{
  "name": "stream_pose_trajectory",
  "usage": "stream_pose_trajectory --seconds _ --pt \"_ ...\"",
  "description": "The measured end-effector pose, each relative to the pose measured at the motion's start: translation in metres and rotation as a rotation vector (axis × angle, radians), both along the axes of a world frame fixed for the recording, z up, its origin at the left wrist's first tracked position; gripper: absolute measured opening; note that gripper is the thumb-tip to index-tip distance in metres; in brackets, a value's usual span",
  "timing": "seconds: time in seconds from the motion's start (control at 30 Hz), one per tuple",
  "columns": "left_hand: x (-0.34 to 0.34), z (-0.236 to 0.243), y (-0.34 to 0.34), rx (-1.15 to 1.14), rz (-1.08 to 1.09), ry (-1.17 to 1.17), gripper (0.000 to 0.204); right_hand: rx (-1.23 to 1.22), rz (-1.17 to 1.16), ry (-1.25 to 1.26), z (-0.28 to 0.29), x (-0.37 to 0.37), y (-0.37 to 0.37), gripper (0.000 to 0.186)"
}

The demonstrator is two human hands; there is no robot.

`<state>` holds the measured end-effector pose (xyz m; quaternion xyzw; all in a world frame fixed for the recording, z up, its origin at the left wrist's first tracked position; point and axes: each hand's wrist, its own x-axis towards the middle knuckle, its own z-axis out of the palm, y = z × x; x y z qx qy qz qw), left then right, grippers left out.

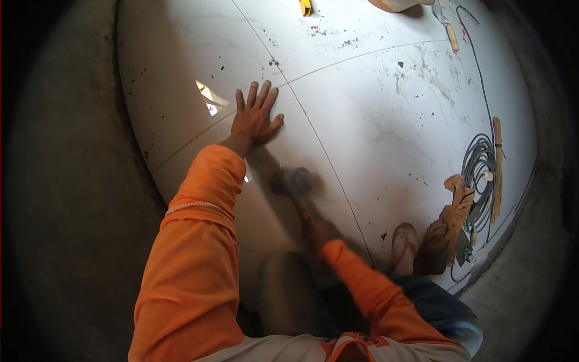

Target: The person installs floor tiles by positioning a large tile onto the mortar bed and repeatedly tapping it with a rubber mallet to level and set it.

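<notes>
My left hand (257,116) lies flat with spread fingers on large, glossy white floor tiles (350,114), close to where their joints cross. In my right hand (316,234), fingers wrap round the handle of a mallet (297,181). Its dark, rounded head is smeared by motion, over the tile just below my left hand. Whether the head touches the tile, I cannot tell. Both my arms wear orange sleeves.
At right lie a coiled grey cable (476,158), a bundle of thin sticks (497,172) and a crumpled brown paper bag (451,220), beside my sandaled foot (403,247). Farther off are a trowel (451,36) and a yellow tool (306,8). Crumbs dot the tiles.
</notes>
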<state>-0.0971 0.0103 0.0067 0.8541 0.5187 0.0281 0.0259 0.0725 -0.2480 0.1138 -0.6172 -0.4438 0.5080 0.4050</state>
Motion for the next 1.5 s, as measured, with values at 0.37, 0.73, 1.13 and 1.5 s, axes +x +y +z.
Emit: stream_pose_trajectory --seconds 0.37,0.73,1.13,1.5 --pt "0.001 -0.001 -0.009 -0.008 0.007 -0.008 0.072 -0.274 0.100 -0.136 -0.030 -0.009 -0.036 0.072" --pt "-0.005 0.000 -0.006 -0.040 0.037 0.014 0.071 -0.528 0.289 -0.227 -0.037 -0.004 -0.008 0.071" --pt "0.013 0.006 -0.001 -0.018 0.010 0.020 0.071 -0.396 -0.077 -0.377 -0.090 0.016 -0.052 0.069" --pt "-0.015 -0.001 -0.086 -0.088 0.637 -0.005 0.072 -0.230 -0.246 -1.130 -0.064 0.247 0.053 0.064"
